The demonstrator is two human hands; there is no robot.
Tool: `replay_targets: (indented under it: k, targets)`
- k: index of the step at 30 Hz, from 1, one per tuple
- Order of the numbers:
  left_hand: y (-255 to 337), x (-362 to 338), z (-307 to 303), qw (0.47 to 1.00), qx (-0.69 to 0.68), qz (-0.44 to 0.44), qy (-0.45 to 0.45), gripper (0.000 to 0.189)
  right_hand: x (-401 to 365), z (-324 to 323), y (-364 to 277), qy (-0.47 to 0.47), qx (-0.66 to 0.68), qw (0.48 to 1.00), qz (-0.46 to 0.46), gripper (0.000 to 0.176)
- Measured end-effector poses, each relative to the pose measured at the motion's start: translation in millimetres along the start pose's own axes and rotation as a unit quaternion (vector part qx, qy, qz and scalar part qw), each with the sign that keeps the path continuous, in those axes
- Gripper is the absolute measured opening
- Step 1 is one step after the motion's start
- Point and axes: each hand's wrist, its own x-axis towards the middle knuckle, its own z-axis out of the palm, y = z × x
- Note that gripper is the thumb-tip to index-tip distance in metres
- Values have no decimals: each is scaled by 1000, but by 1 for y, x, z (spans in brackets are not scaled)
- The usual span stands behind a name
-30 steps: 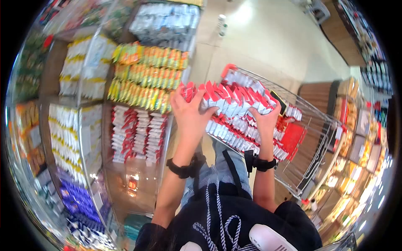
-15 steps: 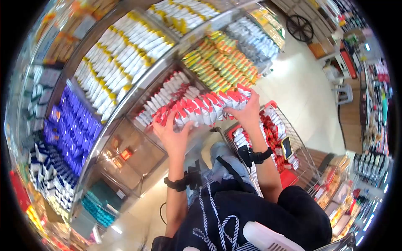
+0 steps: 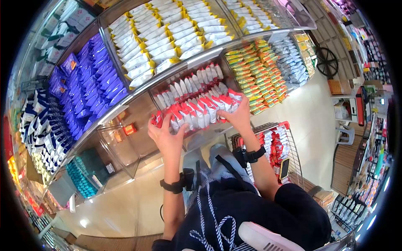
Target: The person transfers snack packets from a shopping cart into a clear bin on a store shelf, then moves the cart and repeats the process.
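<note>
Between my two hands I hold a long row of red-and-white snack packets [image 3: 197,112], pressed together end to end. My left hand [image 3: 167,136] clamps the left end and my right hand [image 3: 238,115] clamps the right end. The row hangs just in front of a shelf compartment [image 3: 190,85] that holds more of the same red-and-white packets standing upright. Both wrists wear black bands.
A wire shopping cart [image 3: 289,144] with more red-and-white packets and a phone stands at my right. Shelves carry yellow-white packets [image 3: 167,33], purple packets [image 3: 90,79] and orange-green packets [image 3: 255,71]. A transparent shelf section [image 3: 121,146] lies below. Open floor stretches to the right.
I have lifted the row of packets out of the cart and swung left with it, bringing it up to the shelf compartment with the matching packets.
</note>
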Motion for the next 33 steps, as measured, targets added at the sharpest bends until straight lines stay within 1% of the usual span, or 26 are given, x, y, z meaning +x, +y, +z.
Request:
replay_targets:
  k: [5,11,14,20,23,25,29,33]
  targets:
    - [-4,3,-1,999,46,-17,5,55,4,24,11,-36,40,998,19,98]
    - [-6,-3,12,995,83,-54,6,54,14,31,20,-105,62,992,36,99]
    - [-5,-6,16,993,101,-63,17,54,19,43,35,-130,67,989,24,100]
    - [0,-8,25,988,117,-98,25,55,32,55,42,-176,88,980,28,99]
    - [3,-4,32,984,121,-128,14,54,41,58,44,-191,79,978,19,99]
    - [6,-1,36,981,137,-136,7,53,45,69,57,-191,99,976,11,99]
    - [13,3,47,976,166,-140,0,51,50,88,81,-213,128,968,14,102]
    - [16,4,57,971,193,-139,-1,52,55,98,95,-220,126,967,21,104]
